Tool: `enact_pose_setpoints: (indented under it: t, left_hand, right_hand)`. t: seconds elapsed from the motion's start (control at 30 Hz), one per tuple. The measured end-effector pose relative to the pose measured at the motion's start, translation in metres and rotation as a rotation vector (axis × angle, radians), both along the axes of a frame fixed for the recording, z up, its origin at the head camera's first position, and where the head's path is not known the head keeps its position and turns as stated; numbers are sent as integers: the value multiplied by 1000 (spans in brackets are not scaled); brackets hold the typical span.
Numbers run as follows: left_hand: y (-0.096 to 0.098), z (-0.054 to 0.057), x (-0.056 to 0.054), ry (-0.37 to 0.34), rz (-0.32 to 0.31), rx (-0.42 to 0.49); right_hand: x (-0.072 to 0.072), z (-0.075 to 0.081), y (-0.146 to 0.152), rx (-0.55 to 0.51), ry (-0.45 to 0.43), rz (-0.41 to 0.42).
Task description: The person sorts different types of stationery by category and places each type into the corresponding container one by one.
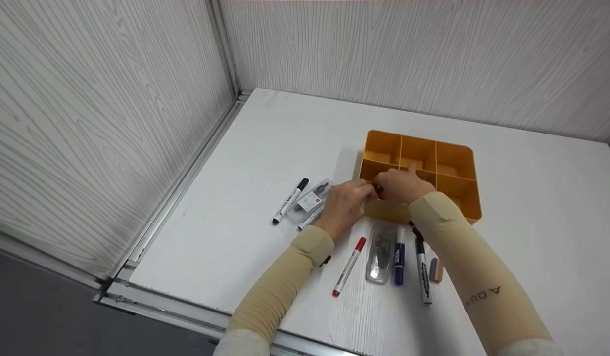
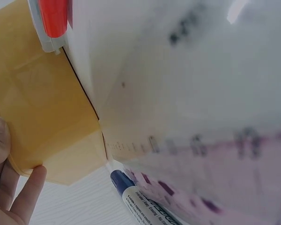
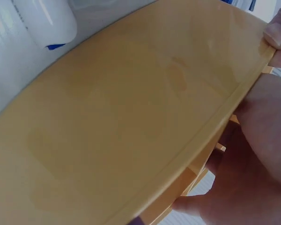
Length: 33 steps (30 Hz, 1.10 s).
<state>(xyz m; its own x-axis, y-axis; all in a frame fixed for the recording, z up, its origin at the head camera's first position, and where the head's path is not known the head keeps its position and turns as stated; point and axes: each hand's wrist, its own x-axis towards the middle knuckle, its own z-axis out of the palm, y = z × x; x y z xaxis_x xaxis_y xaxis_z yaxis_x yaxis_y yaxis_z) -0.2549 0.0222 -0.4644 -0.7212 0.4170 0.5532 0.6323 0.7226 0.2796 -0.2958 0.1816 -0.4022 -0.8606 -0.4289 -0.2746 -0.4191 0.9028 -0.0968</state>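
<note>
An orange divided organizer box point(image 1: 388, 211) stands on the white table, its compartments in two rows. At its near left corner, my left hand point(image 1: 345, 205) holds the rim; in the left wrist view its fingers point(image 2: 30, 194) lie against the outer wall. My right hand point(image 1: 403, 186) reaches over the front wall into the front left compartment, close beside the left fingertips. In the right wrist view the box wall point(image 3: 122, 103) fills the middle, with the right hand point(image 3: 239, 159) behind its rim. The right fingertips are hidden, and I cannot tell whether they hold anything.
Left of the box lie a black-capped marker point(image 1: 290, 201) and a clear labelled case point(image 1: 309, 201). In front are a red marker point(image 1: 349, 267), another clear case point(image 1: 380, 254), a blue marker point(image 1: 399, 259), a black marker point(image 1: 423, 272) and a small two-tone block point(image 1: 436, 270).
</note>
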Motion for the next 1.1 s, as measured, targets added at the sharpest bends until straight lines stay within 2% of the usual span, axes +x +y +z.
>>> enact_pose_setpoints:
  t: [0.23, 0.37, 0.5, 0.67, 0.87, 1.1]
  left_hand:
    - [1, 2, 1, 13, 21, -20]
    - [1, 2, 1, 23, 37, -40]
    - [1, 1, 1, 28, 56, -51]
    - [1, 0, 1, 17, 49, -35]
    - [2, -1, 1, -43, 45, -23]
    - [2, 0, 1, -10, 41, -12]
  right_hand:
    - [4, 5, -1, -59, 28, 16]
    - [14, 12, -4, -51, 101, 60]
    - [28, 19, -4, -68, 215, 102]
    - [40, 23, -3, -111, 325, 126]
    - [47, 23, 2, -151, 380, 126]
    - [55, 23, 12, -244, 449, 146]
